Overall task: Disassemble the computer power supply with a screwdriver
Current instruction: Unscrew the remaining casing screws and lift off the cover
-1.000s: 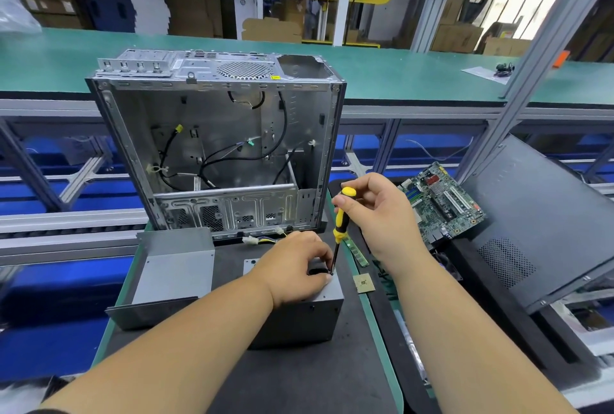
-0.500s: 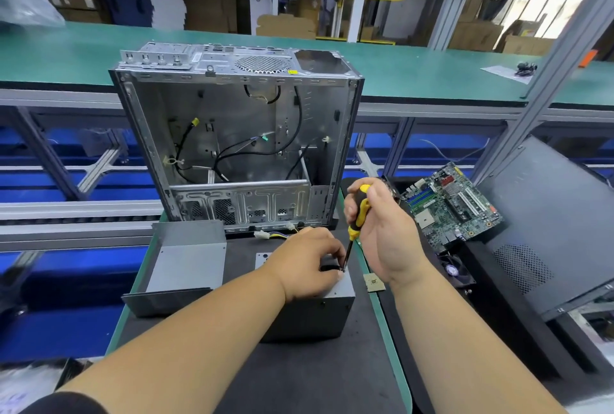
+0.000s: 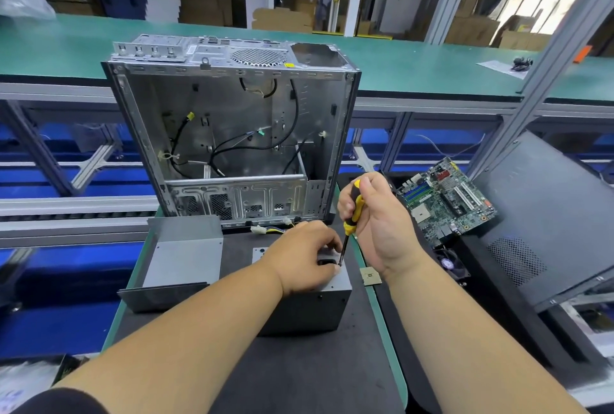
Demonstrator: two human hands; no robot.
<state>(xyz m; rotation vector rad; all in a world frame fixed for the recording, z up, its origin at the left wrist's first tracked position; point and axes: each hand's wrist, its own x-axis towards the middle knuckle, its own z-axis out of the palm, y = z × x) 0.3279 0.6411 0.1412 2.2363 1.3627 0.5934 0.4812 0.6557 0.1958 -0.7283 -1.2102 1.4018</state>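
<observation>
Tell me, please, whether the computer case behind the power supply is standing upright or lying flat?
Upright. The computer case stands on the mat with its open side facing the camera, cables hanging loose inside.

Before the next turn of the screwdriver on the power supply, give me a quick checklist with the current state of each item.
1. Right hand has a firm grip on the yellow-and-black screwdriver: ok.
2. Screwdriver tip down at the top face of the grey metal power supply box: ok.
3. Tip seated in a screw head: cannot tell, the left hand's fingers hide it.
4. Left hand steadies the box from above: ok.
5. Left fingertips clear of the tip: not ok, they sit right beside the shaft.
6. Box flat on the black mat: ok.
</observation>
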